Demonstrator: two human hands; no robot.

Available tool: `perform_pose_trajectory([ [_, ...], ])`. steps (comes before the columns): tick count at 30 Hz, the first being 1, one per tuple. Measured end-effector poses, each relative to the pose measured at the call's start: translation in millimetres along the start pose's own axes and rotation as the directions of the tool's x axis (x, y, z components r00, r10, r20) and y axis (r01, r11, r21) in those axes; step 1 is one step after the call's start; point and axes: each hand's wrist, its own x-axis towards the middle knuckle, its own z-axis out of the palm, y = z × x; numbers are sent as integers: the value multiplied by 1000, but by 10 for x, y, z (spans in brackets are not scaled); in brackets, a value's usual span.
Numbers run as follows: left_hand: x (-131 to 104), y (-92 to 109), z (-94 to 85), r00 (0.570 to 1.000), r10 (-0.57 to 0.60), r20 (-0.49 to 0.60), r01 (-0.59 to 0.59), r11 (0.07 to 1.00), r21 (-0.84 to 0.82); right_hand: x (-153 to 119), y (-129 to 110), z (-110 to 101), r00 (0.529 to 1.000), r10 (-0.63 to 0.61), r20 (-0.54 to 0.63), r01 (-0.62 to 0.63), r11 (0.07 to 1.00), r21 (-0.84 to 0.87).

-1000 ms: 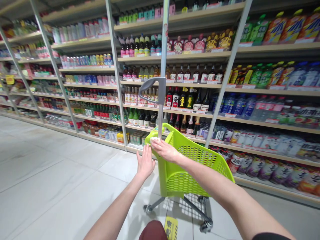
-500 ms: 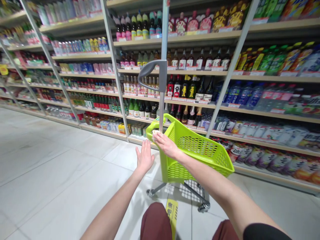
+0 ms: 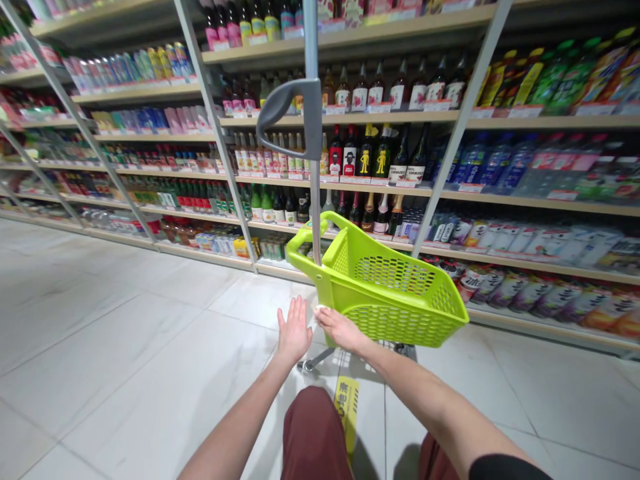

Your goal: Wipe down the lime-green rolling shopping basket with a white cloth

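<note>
A small lime-green shopping cart [image 3: 395,323] with a perforated basket stands in front of me. Its metal pole [image 3: 315,200] rises from the rear and carries a grey loop handle [image 3: 314,120]. At the cart's rear panel, below the green rim, my right hand [image 3: 343,330] presses a small white wipe [image 3: 319,309] under its fingertips; most of the wipe is hidden. My left hand [image 3: 294,337] hovers just left of the cart, palm down, fingers stretched out, holding nothing.
Shelves [image 3: 340,120] of bottles and cans run along the far side, right behind the cart. A yellow floor sticker [image 3: 347,407] lies beside my knee [image 3: 313,433]. Pale tiles [image 3: 150,347] spread to the left. A caster wheel [image 3: 305,366] sticks out below the cart.
My right hand has moved down with the wipe from the green rim near the pole to the rear panel. My left hand has lowered slightly. The view has tilted down.
</note>
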Motion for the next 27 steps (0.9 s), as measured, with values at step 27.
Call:
perform_pose_trajectory([
  [27,214,691,-113,990,110,-85,-115,992,-54,-166,353,-514,966,121,-229,-133,991,-34],
])
